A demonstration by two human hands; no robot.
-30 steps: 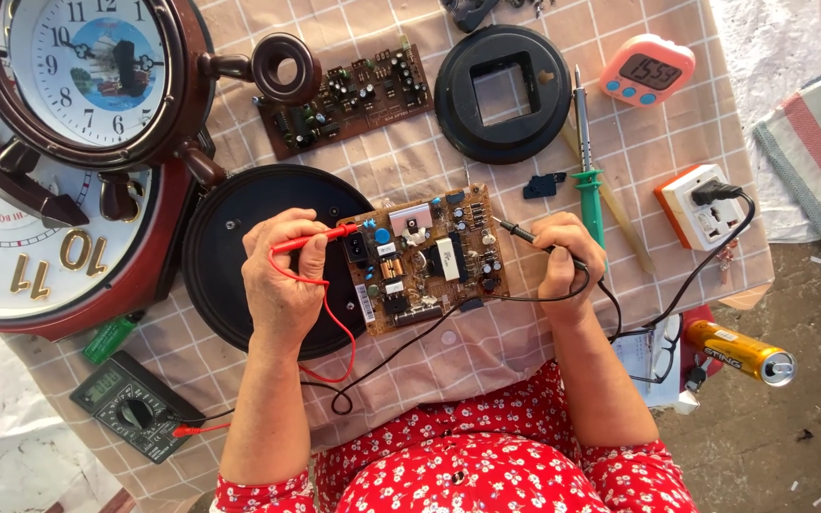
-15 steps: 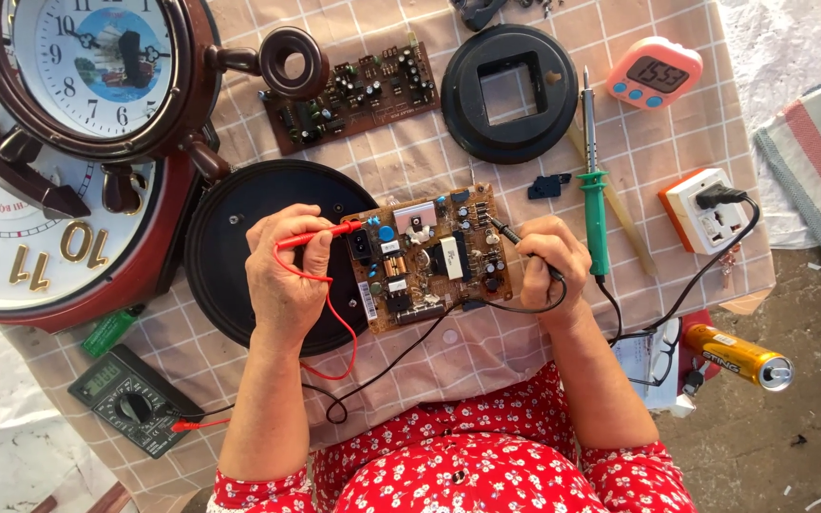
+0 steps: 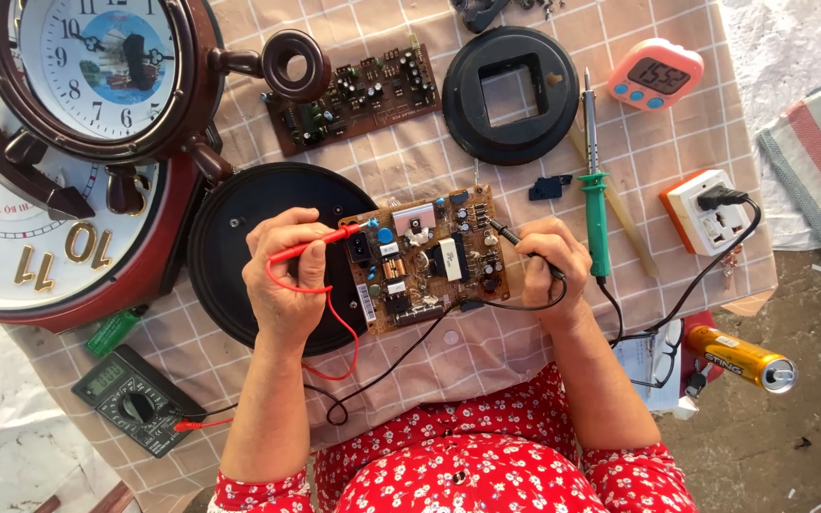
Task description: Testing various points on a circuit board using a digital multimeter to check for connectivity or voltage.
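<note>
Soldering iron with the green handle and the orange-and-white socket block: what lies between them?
In the head view, between the soldering iron and the socket block, a tan wooden stick lies slanted on the checked cloth.

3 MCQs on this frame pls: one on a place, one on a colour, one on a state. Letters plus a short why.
1. Where does the circuit board under the probes lie?
A. Partly on the round black disc
B. On the clock face
C. On the floor

2. What colour is the probe in the left hand?
A. Green
B. Red
C. Yellow

3. What state is the green-handled soldering iron in?
A. Held in the right hand
B. Standing upright in a holder
C. Lying on the cloth, unheld

Answers:
1. A: the circuit board overlaps the edge of the round black disc.
2. B: the left hand grips a red probe with a red lead.
3. C: the soldering iron lies flat beside the right hand, which holds a black probe instead.
</note>
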